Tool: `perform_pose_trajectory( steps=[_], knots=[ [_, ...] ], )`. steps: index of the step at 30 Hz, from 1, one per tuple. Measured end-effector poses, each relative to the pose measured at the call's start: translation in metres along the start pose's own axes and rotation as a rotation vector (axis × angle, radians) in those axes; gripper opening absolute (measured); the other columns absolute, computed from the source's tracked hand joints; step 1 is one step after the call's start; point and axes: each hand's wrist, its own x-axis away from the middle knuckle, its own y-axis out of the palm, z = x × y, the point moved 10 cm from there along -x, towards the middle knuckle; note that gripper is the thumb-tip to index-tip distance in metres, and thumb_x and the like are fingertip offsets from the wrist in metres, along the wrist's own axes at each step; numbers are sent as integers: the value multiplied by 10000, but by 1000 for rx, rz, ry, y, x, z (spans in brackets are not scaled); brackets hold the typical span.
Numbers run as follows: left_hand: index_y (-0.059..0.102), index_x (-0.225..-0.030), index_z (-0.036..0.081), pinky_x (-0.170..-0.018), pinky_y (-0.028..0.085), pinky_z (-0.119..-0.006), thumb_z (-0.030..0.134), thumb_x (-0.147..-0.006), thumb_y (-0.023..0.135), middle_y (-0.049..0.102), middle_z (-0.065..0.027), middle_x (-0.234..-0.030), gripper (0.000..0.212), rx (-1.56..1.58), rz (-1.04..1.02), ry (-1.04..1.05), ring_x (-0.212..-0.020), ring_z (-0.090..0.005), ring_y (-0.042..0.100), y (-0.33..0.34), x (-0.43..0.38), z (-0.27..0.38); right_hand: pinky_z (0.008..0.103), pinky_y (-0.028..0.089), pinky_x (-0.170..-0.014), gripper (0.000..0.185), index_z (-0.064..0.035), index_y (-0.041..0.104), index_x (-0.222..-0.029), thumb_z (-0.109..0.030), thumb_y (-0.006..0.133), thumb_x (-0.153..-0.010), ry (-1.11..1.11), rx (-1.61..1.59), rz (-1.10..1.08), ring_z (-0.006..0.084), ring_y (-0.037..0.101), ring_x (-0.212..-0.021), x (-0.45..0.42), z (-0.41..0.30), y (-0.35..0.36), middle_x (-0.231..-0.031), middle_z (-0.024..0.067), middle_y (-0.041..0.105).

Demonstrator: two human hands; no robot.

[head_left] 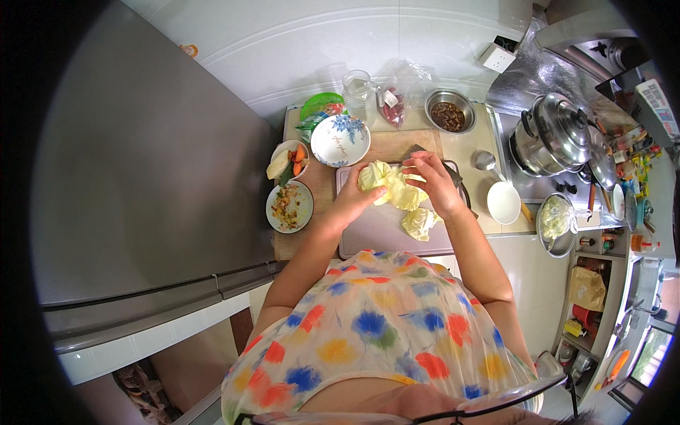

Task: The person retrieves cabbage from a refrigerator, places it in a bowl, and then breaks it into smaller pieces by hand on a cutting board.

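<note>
My left hand [355,197] grips a pale yellow-green piece of cabbage [387,183] above the plastic cutting board [366,234]. At the cabbage's right side is my right hand [434,185], its fingers apart and slightly curled. Whether its fingertips touch the leaves is hard to see. A loose cabbage leaf [419,224] lies on the board below the held piece. Partly hidden behind my right hand, a dark cleaver blade [451,172] rests at the board's far right. The plastic board lies over a larger wooden board [404,142].
A blue-patterned bowl [334,143], a plate of chopped bits [297,212] and a carrot bowl [303,174] stand left. Behind are a glass jug [361,87] and a steel bowl of dark sauce [457,109]. Rightward are a ladle [484,160], white bowl [503,203] and steel pot [547,135].
</note>
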Motion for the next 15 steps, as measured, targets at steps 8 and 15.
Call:
perform_pose_trajectory(
  steps=[8,15],
  knots=[
    [346,-1258,54,-960,359,-354,82,-619,775,413,-135,-1207,769,-620,-72,415,-1139,-260,418,21,12,57,324,439,-863,553,-47,452,-1202,-175,736,-745,-146,508,-164,194,487,-1064,2,-11,30,-1122,56,515],
    [373,-1235,61,-981,339,-361,79,-591,780,404,-132,-1209,762,-619,-84,409,-1139,-278,404,23,18,59,324,482,-801,443,-26,474,-1173,-45,639,-762,-183,604,-247,195,559,-977,7,-21,36,-1132,71,534]
  ],
)
